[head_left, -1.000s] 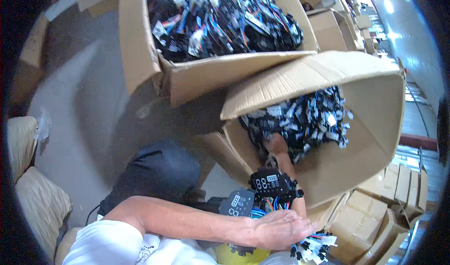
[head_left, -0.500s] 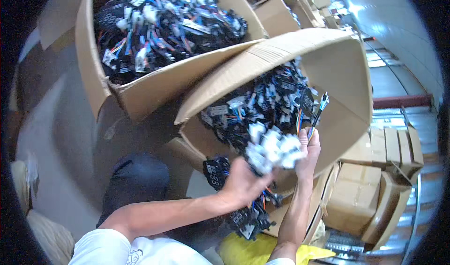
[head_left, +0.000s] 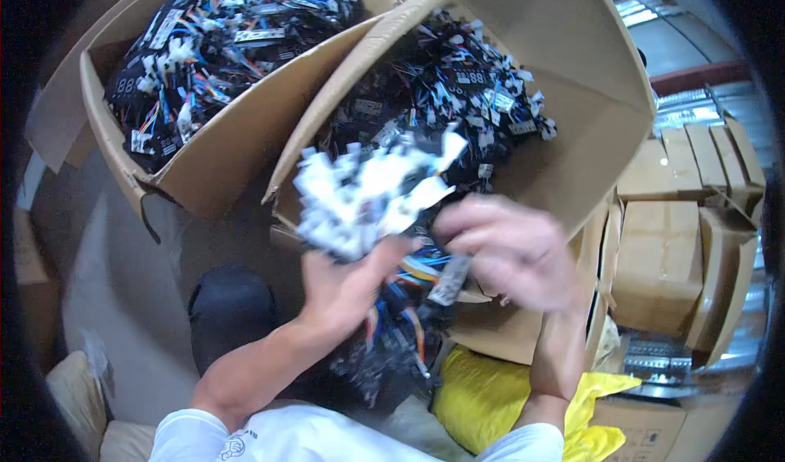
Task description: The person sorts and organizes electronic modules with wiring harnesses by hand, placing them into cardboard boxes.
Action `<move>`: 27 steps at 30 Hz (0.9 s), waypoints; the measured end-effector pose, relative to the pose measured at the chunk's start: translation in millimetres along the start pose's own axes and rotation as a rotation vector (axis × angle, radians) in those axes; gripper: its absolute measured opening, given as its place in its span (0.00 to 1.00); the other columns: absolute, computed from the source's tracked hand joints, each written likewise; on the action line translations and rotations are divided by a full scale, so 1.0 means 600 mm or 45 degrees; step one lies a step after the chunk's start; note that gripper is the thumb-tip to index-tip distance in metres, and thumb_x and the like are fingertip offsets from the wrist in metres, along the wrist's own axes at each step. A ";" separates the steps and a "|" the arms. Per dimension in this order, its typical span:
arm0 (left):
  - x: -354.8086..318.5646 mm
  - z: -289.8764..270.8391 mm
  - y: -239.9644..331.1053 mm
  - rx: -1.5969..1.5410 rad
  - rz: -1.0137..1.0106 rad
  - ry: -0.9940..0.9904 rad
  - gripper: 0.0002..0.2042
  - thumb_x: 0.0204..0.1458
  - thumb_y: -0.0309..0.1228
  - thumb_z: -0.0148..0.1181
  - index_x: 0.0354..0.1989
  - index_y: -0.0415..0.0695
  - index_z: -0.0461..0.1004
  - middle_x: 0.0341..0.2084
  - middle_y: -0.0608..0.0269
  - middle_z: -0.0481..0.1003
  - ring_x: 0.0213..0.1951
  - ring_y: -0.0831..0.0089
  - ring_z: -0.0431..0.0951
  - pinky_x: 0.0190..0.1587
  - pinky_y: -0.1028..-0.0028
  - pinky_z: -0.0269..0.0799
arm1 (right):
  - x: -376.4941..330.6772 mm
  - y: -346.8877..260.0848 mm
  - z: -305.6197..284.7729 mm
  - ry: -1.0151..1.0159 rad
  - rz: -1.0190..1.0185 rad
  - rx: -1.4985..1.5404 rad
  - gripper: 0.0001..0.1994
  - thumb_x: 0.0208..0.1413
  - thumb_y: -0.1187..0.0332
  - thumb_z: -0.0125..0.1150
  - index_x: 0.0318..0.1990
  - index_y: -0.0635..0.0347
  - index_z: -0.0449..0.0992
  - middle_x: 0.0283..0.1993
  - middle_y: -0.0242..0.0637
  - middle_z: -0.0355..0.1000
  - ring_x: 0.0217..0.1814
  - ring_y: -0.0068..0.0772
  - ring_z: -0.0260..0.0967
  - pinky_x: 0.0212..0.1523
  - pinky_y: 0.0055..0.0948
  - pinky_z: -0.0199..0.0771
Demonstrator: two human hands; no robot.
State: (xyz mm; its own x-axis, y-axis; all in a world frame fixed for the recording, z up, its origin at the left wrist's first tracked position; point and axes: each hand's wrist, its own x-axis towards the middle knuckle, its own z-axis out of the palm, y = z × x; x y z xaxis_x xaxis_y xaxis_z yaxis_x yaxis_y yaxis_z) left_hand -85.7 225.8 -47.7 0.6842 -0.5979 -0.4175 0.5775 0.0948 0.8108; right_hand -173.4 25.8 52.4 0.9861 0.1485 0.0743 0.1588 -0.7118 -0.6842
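My left hand (head_left: 339,278) is closed round a thick bundle of wired display boards (head_left: 401,323). Their white plugs (head_left: 360,188) stick up above the fist, while black boards and coloured wires hang below it. Close beside the bundle's right side is my right hand (head_left: 511,249), smeared by motion, its fingers pointing left. Whether it pinches anything cannot be made out. A board with a grey label (head_left: 450,280) shows just below its fingertips. Beyond both hands, a tilted cardboard box (head_left: 572,78) holds a heap of similar black boards (head_left: 441,82) with white plugs.
A second open cardboard box (head_left: 237,163) at the far left is filled with more wired boards (head_left: 237,45). A yellow sack (head_left: 482,396) lies near my right forearm. Closed cartons (head_left: 658,257) are stacked at the right. My dark-clothed knee (head_left: 233,315) is at the lower left.
My right hand held up a single wired board; it now blurs beside the bundle, and that board no longer shows raised in it. My left hand has moved left with the bundle; the view has shifted.
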 end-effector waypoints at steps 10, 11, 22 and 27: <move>-0.030 -0.178 -0.062 0.128 0.124 -0.273 0.09 0.53 0.36 0.63 0.33 0.45 0.73 0.28 0.65 0.75 0.26 0.79 0.70 0.29 0.78 0.63 | -0.110 0.416 0.096 -0.368 1.141 -0.569 0.24 0.61 0.46 0.61 0.49 0.60 0.82 0.44 0.53 0.80 0.44 0.51 0.78 0.46 0.43 0.77; -0.031 -0.196 -0.072 0.204 0.103 -0.239 0.08 0.49 0.30 0.63 0.36 0.42 0.77 0.33 0.65 0.79 0.35 0.75 0.76 0.38 0.75 0.69 | -0.095 0.423 0.144 -0.369 1.232 -0.681 0.24 0.59 0.46 0.63 0.48 0.59 0.82 0.46 0.54 0.80 0.47 0.53 0.78 0.48 0.46 0.77; -0.030 -0.211 -0.088 0.074 0.303 -0.446 0.13 0.58 0.28 0.69 0.51 0.40 0.80 0.45 0.66 0.82 0.47 0.75 0.80 0.53 0.70 0.75 | -0.048 0.550 0.190 0.181 0.801 -1.236 0.18 0.56 0.58 0.67 0.49 0.58 0.76 0.50 0.46 0.72 0.57 0.55 0.70 0.54 0.51 0.72; -0.055 -0.195 -0.047 0.002 0.254 -0.341 0.19 0.59 0.30 0.70 0.57 0.41 0.77 0.52 0.64 0.80 0.52 0.76 0.78 0.56 0.70 0.72 | 0.042 0.557 0.225 0.135 0.670 -1.525 0.14 0.60 0.71 0.53 0.51 0.62 0.76 0.50 0.44 0.72 0.54 0.45 0.69 0.49 0.44 0.67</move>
State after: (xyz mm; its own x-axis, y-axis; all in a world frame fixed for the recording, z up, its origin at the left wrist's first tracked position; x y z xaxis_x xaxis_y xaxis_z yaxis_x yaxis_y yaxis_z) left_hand -72.9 335.8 -104.8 0.6424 -0.7557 -0.1277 0.4431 0.2302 0.8664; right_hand -101.8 -115.8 -272.6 0.9332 -0.3475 0.0915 -0.3532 -0.8399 0.4120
